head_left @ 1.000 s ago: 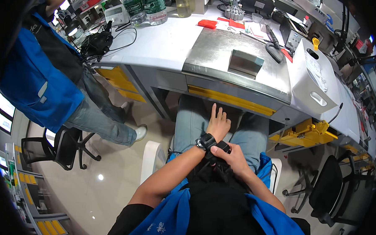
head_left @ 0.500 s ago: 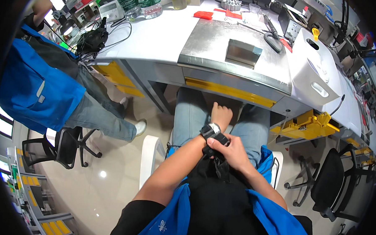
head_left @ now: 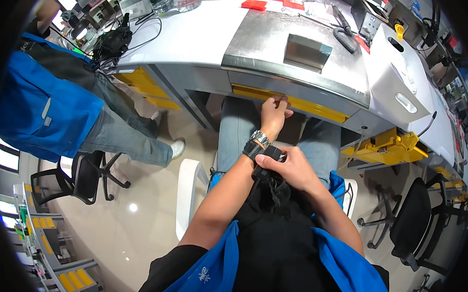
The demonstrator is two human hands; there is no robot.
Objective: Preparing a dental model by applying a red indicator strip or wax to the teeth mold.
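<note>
gripping partly hidden black device (head_left: 271,153): right hand (head_left: 294,169)

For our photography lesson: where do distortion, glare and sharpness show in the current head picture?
Head view: the white workbench bends toward the rim, where the picture falls to black; head view: a bright reflection glares off the floor, and the metal plate has a pale sheen; head view: the left hand and right hand look fairly sharp.
</note>
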